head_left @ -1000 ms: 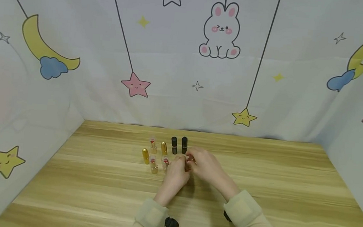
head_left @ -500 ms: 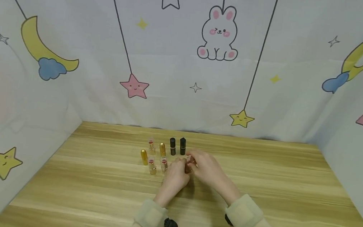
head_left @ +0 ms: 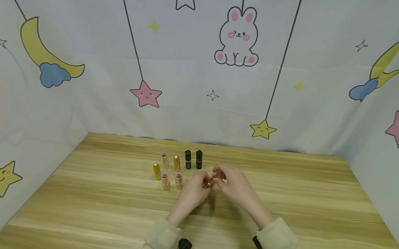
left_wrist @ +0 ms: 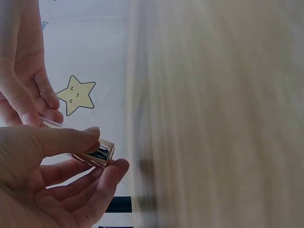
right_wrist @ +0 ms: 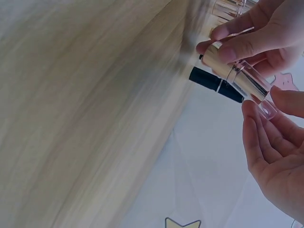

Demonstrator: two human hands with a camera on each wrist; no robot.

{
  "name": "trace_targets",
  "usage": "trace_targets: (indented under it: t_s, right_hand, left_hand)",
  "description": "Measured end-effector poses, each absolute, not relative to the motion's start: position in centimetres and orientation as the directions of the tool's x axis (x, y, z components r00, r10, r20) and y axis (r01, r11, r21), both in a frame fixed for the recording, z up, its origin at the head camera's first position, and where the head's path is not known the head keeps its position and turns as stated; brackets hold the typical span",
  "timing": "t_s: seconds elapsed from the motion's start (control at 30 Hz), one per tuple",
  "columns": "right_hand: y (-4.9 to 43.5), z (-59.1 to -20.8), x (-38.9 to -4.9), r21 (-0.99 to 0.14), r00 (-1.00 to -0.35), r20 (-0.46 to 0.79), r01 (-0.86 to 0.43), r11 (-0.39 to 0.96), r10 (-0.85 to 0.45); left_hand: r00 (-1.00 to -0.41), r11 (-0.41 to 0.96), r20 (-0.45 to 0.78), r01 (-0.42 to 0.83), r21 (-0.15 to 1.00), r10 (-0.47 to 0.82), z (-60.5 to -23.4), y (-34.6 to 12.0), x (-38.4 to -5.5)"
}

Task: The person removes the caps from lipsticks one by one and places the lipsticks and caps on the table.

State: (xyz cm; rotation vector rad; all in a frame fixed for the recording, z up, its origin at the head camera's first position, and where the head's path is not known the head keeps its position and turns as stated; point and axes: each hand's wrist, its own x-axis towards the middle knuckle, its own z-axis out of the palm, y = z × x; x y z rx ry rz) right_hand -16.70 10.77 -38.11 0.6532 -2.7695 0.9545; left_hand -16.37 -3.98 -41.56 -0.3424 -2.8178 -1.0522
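Note:
Between the two hands is a rose-gold lipstick with a clear cap (right_wrist: pixel 250 81), tilted. My left hand (head_left: pixel 194 188) grips its gold base (left_wrist: pixel 108 151) between thumb and fingers, seen from the bottom end in the left wrist view. My right hand (head_left: pixel 235 183) pinches the clear cap end (right_wrist: pixel 268 110) with thumb and fingertips. In the head view, fingers hide much of the lipstick. Left of the hands stand several clear-capped lipsticks (head_left: pixel 165 181) and two gold bullet-shaped tubes (head_left: pixel 156 171). Behind the hands are two black lipstick tubes (head_left: pixel 199 160).
Everything stands on a wood-grain table (head_left: pixel 106 211). A white cloth backdrop (head_left: pixel 190 68) with cartoon prints rises along the table's back edge and both sides. Each wrist carries a light band (head_left: pixel 162 238) with a small black camera (head_left: pixel 184 247).
My right hand has moved a little to the right, away from the left hand. The lipstick between them now tilts to the right and shows more. The other lipsticks stay put.

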Motion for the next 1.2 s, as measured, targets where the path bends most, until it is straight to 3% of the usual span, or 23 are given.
trace_targets:
  t_s: [0.3, 1.2]
  right_hand:
    - [13.3, -38.6, -16.4, -0.686, -0.918, 0.238, -0.391, 0.614, -0.318]
    - [16.7, -39.3, -16.2, -0.804, -0.933, 0.236, -0.345, 0.485, -0.272]
  left_hand:
    - [-0.960, 0.681, 0.145, 0.273, 0.680, 0.240, -41.0, -3.7, -16.1]
    - [-0.942, 0.648, 0.165, 0.321, 0.690, 0.291, -40.2, -3.1, -16.2]
